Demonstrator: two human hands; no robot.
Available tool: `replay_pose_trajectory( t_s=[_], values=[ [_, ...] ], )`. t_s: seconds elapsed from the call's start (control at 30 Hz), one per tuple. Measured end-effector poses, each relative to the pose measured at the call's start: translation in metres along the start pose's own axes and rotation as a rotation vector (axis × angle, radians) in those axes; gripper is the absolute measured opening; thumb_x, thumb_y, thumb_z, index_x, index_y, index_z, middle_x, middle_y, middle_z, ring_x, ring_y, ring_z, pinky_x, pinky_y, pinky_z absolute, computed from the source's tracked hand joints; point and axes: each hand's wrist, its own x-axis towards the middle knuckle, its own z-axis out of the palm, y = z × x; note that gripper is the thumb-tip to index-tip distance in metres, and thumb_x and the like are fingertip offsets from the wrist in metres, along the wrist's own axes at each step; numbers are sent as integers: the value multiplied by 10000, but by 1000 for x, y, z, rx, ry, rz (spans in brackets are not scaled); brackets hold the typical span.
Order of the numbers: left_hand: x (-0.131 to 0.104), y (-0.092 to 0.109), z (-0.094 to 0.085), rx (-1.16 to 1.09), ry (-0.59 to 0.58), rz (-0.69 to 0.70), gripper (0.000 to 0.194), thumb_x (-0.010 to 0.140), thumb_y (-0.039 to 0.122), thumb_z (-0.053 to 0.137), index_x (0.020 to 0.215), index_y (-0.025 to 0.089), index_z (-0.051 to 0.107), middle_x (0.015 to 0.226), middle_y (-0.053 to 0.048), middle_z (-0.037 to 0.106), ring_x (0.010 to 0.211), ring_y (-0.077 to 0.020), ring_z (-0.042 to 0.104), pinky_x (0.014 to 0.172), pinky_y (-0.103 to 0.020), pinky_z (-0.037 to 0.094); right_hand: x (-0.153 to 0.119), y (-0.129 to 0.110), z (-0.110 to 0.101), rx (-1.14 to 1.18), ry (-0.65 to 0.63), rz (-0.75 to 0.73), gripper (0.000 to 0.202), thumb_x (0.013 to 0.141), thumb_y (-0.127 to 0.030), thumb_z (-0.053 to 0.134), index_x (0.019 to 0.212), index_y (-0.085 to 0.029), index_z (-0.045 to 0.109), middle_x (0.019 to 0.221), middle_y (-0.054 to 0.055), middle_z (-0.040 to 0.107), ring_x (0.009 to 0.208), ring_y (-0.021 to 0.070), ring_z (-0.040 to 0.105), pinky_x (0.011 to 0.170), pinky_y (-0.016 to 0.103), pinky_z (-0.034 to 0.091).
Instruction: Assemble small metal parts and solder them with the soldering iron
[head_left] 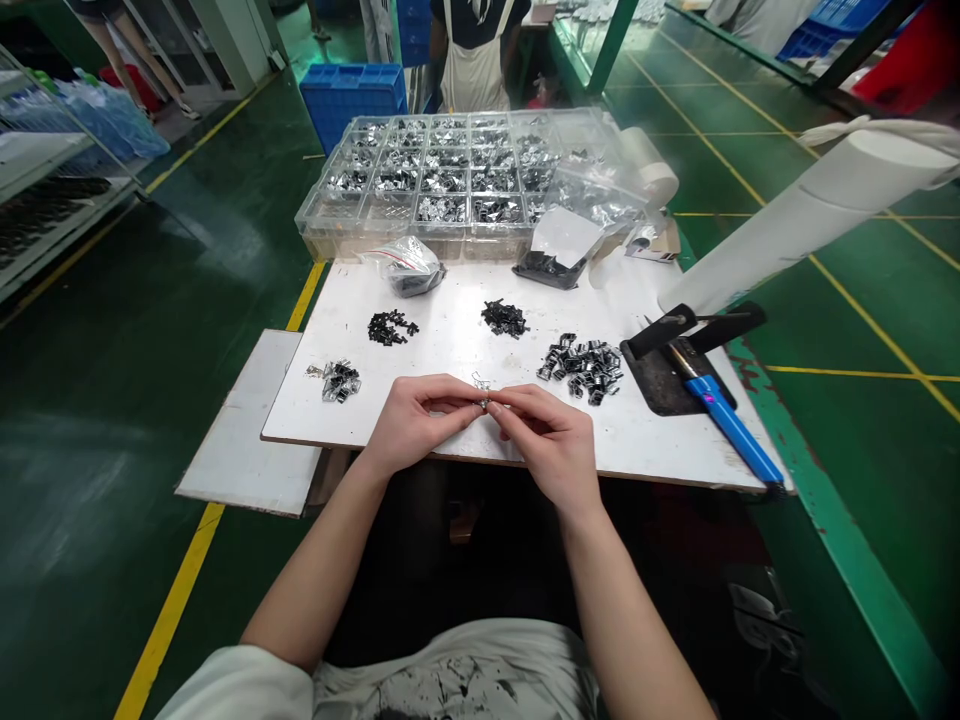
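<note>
My left hand point(420, 420) and my right hand point(547, 430) meet at the front of the white table point(450, 300). Between their fingertips they pinch a small metal part point(481, 383) with a bent wire outline; the fingers cover most of it. Beyond my hands lies a heap of small black pieces point(505, 318), with another black heap point(391, 327) farther left. Shiny black-and-silver clips point(581, 368) are piled to the right of my right hand. A smaller pile of silver and black parts point(341, 381) sits left of my left hand.
A clear compartment box point(450, 240) of metal parts stands at the back. Two plastic bags point(411, 268) of dark parts lie before it. At right, a blue soldering iron point(724, 420) rests in its stand point(652, 375), near a white duct point(810, 220). A person in an apron point(474, 65) stands beyond.
</note>
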Motion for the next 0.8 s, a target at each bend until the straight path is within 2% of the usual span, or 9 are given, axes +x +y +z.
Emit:
replay_pose_trajectory(
  t_s=[0.23, 0.47, 0.8],
  values=[
    [-1, 3, 0, 42, -21, -11, 160, 808, 134, 730, 943, 136, 816, 948, -95, 800, 890, -221, 751, 793, -283, 610, -1, 0, 2, -14, 31, -31, 68, 853, -237, 737, 907, -227, 778, 860, 19, 698, 621, 103, 543, 538, 254, 431],
    [-1, 1, 2, 99, -10, -35, 158, 804, 133, 706, 918, 146, 814, 896, -70, 810, 840, -218, 765, 795, -289, 622, -3, 3, 4, -75, 43, -17, 65, 839, -265, 743, 856, -202, 750, 753, 16, 681, 568, 111, 535, 506, 258, 417],
    [-1, 0, 1, 66, -3, -16, 136, 807, 158, 718, 902, 158, 816, 888, -63, 813, 846, -220, 769, 803, -294, 628, -3, 2, 4, -79, 53, -40, 53, 845, -254, 730, 860, -208, 751, 775, 20, 691, 578, 116, 554, 513, 264, 425]
  ],
)
